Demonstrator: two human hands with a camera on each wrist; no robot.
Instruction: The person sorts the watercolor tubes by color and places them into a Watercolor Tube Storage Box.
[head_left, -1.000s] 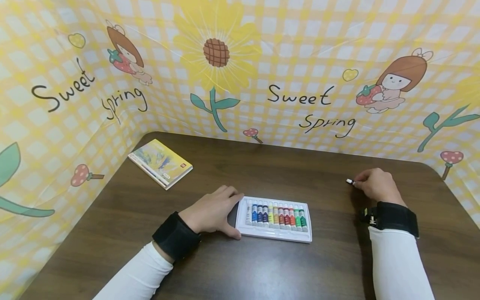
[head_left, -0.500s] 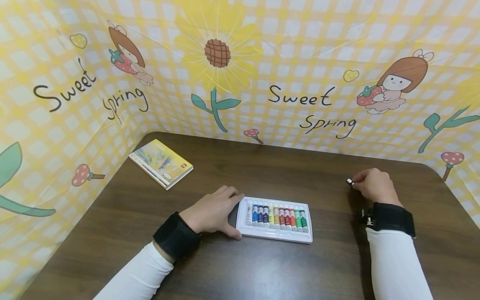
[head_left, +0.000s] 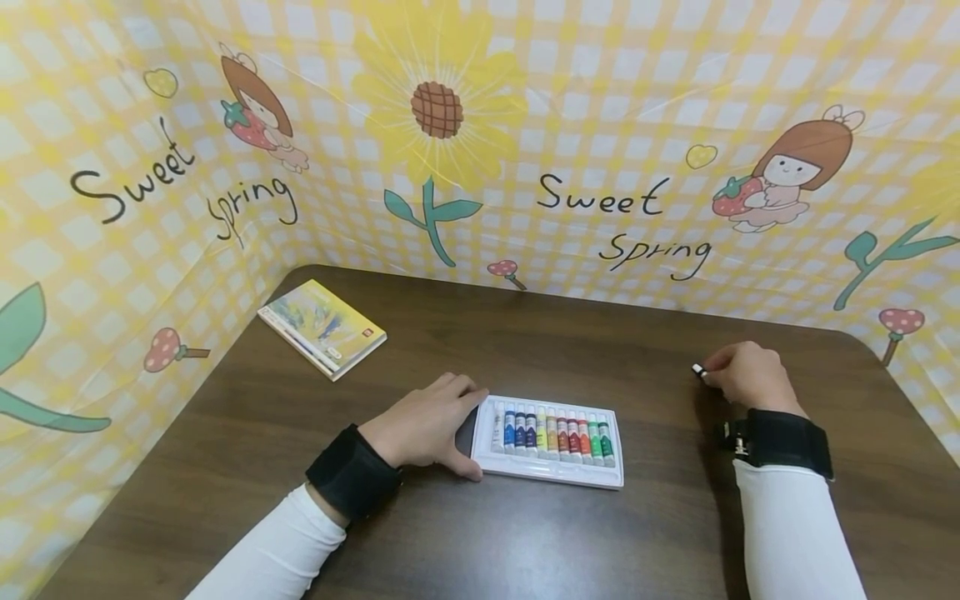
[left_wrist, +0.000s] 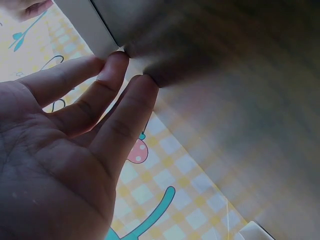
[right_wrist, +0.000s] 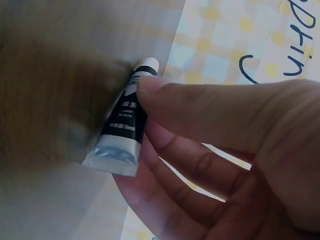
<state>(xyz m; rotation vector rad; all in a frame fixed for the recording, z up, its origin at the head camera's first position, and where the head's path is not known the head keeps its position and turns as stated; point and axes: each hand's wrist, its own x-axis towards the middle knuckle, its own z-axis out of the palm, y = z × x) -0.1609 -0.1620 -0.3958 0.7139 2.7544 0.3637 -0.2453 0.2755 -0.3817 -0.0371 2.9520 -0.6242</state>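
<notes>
A white tray point(head_left: 551, 472) of small paint tubes in several colours lies on the table in front of me. My left hand point(head_left: 423, 425) holds its left end, thumb at the near corner and fingertips at the far one; in the left wrist view the fingertips meet the tray's white edge point(left_wrist: 87, 27). To the right, beyond the tray, my right hand point(head_left: 752, 379) pinches a small black paint tube point(right_wrist: 122, 112). The tube's white cap point(right_wrist: 151, 63) points away from the palm side, and its flat silver crimp point(right_wrist: 112, 162) is toward the wrist camera. Thumb and fingers cover its side.
A yellow-covered book point(head_left: 322, 325) lies at the table's back left. Around the dark brown table point(head_left: 525, 542) hangs a yellow checked cloth point(head_left: 585, 83) with flowers and printed words, close behind the back and left edges.
My right hand has shifted slightly left and toward me, with the paint tube in its fingers. The left hand, tray and book keep their places.
</notes>
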